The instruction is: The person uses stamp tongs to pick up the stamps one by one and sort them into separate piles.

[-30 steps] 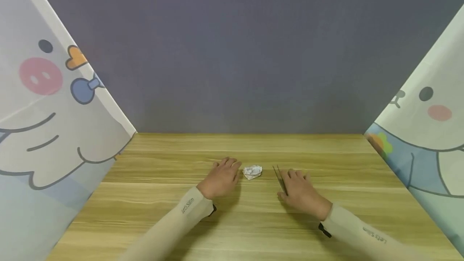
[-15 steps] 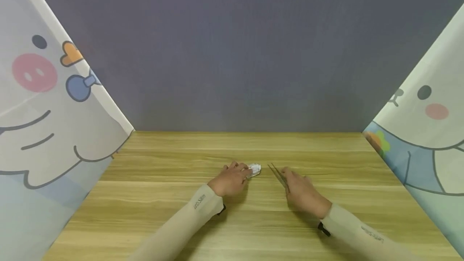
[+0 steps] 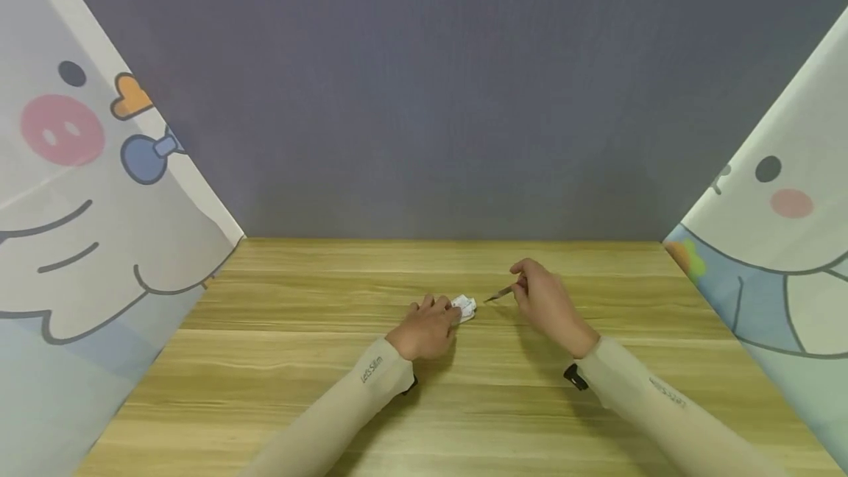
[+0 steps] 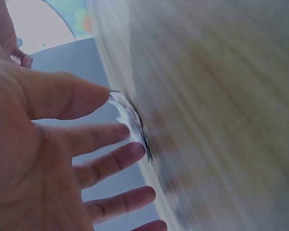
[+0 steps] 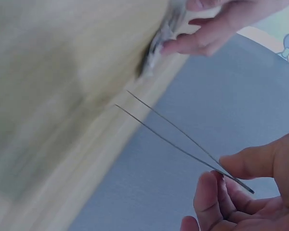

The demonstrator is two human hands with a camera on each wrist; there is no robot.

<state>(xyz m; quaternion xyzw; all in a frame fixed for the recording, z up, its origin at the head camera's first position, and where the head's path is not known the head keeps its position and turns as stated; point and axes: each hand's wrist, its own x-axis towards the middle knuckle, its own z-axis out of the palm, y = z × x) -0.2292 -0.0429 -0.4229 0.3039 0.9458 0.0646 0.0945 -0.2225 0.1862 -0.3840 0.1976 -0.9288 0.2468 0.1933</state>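
A small crumpled wad of white printed paper (image 3: 465, 308) lies on the wooden table. My left hand (image 3: 425, 328) is at its left side; in the left wrist view the thumb sits at one edge of the paper (image 4: 126, 115) and two fingertips touch it farther along, holding it at the tabletop. In my right hand (image 3: 548, 306), the thumb and fingers pinch thin metal tweezers (image 5: 178, 142) near their joined end. The two tweezer tips stand apart with nothing between them, just right of the paper and pointing towards it.
The light wooden table (image 3: 298, 403) ends at a grey back panel (image 3: 450, 109). Cartoon-printed panels stand at the left (image 3: 132, 256) and right (image 3: 795, 278).
My left hand has moved right onto the paper. The tweezers, first lying beside my right hand, are picked up and now turned with their tips towards the paper.
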